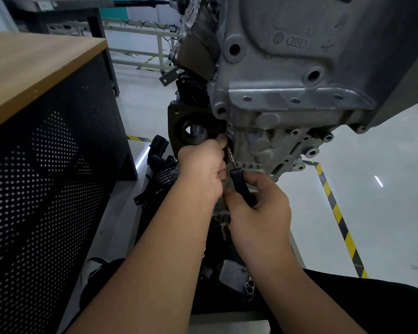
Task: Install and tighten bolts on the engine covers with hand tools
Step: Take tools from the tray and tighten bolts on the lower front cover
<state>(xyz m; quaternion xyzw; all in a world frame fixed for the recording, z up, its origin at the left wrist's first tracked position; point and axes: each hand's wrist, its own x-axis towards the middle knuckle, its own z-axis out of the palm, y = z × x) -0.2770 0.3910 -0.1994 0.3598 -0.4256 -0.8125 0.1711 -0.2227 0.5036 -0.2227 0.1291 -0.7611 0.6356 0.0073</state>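
Engine block (287,75), grey cast metal with many empty bolt holes, fills the far right of the view and runs off the top and right edges, standing over the pale floor (384,213) beside a wood-topped surface (34,66) with a perforated black front at left. Below it, the right hand (258,203) has its grip clamped on the black handle of a hand tool (241,186), whose thin metal shaft rises toward the block's lower left corner. The left hand (200,167) is curled round the upper shaft, hiding the tool's tip and any bolt there.
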